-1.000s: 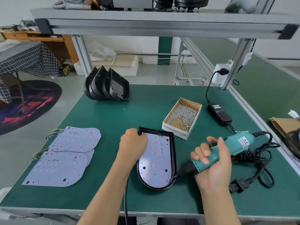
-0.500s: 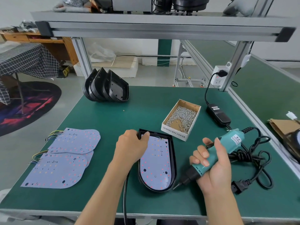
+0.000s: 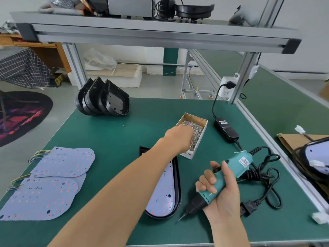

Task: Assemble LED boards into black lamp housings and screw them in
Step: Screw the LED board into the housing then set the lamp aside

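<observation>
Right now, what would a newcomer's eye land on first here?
The left hand reaching into the screw box mid-table, and the right hand gripping the teal screwdriver near the front edge. Between the arms lies a black housing with an LED board in it; spare boards sit left, empty housings at the back.

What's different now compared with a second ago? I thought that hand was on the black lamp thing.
The left hand let go of the black lamp housing and reached away to the cardboard box of screws, where it now dips in; whether it has taken hold of a screw is hidden. The right hand drew the teal electric screwdriver back, its tip now off the housing. The housing, its LED board, the loose boards and the stacked housings stayed put.
</observation>
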Available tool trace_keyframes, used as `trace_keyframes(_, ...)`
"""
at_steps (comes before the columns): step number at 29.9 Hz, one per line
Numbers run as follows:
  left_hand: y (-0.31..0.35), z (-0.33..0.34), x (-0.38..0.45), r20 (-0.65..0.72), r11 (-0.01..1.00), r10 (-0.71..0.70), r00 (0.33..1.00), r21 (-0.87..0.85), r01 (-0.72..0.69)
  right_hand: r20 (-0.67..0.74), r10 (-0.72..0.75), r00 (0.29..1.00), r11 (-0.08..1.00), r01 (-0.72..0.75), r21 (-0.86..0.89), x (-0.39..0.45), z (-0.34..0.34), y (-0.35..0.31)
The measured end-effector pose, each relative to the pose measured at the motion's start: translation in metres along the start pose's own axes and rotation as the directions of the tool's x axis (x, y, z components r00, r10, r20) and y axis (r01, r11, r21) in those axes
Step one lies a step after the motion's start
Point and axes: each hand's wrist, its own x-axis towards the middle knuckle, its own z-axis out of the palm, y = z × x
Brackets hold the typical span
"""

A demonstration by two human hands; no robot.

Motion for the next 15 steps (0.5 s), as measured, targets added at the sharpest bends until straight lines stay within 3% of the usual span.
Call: trace_keyframes(15,-0.014,0.016,0.013,0.067,0.987,-0.047,0.997,-0.149,0.057,-0.007,-0.009,1.000,1.000,0.009,-0.009,0.004,0.000,0.002)
